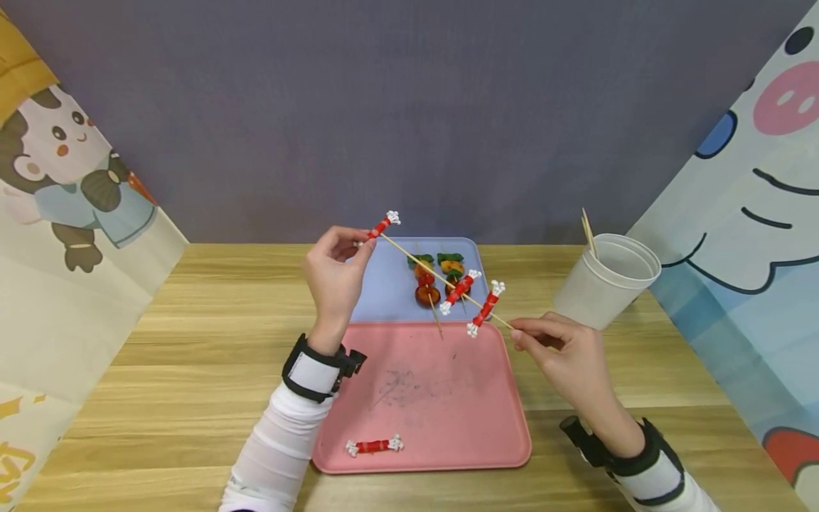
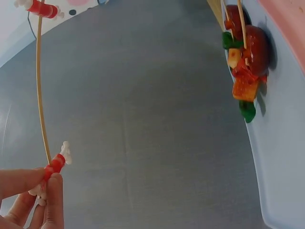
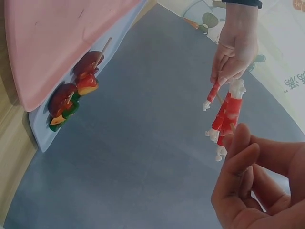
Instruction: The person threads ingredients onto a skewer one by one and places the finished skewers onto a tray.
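My left hand [image 1: 335, 274] pinches a red toy enoki mushroom roll [image 1: 382, 226] with white knobbed ends, which sits at the upper end of a thin wooden skewer [image 1: 416, 260]. At the skewer's lower end, the fingertips of my right hand [image 1: 572, 359] grip the bare stick. Two similar rolls, a middle one [image 1: 459, 290] and a lower one [image 1: 485, 310], are threaded crosswise nearer the right hand. The skewer slants in the air above the trays. In the left wrist view it looks slightly bowed. Another red roll [image 1: 373, 446] lies at the near left of the pink tray [image 1: 448, 419].
Behind the pink tray lies a blue tray [image 1: 377, 291] with two toy food skewers, a left one [image 1: 425, 277] and a right one [image 1: 453, 266]. A white cup [image 1: 595, 288] holding wooden sticks [image 1: 589, 233] stands at the right. A grey wall [image 1: 409, 128] rises behind the table.
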Motion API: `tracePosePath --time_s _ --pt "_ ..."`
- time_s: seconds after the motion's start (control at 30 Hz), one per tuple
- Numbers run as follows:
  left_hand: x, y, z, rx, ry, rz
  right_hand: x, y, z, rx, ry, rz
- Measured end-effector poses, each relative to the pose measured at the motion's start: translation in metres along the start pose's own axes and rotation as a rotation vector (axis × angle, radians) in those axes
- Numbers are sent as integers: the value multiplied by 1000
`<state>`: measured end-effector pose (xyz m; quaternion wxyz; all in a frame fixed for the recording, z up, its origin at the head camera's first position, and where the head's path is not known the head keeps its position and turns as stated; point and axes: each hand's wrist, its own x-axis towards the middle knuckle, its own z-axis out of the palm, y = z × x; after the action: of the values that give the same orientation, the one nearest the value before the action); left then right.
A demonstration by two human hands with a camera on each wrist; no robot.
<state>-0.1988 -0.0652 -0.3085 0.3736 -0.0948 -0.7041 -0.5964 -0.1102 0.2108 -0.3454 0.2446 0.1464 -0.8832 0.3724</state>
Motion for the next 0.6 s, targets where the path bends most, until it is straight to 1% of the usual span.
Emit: tracePosePath --time_s 0.43,0.6 --pt "-3 3 4 1 -31 -31 -1 0 0 -20 -6 13" --pt "-4 3 4 -17 -57 -35 -2 0 -2 -22 -10 43"
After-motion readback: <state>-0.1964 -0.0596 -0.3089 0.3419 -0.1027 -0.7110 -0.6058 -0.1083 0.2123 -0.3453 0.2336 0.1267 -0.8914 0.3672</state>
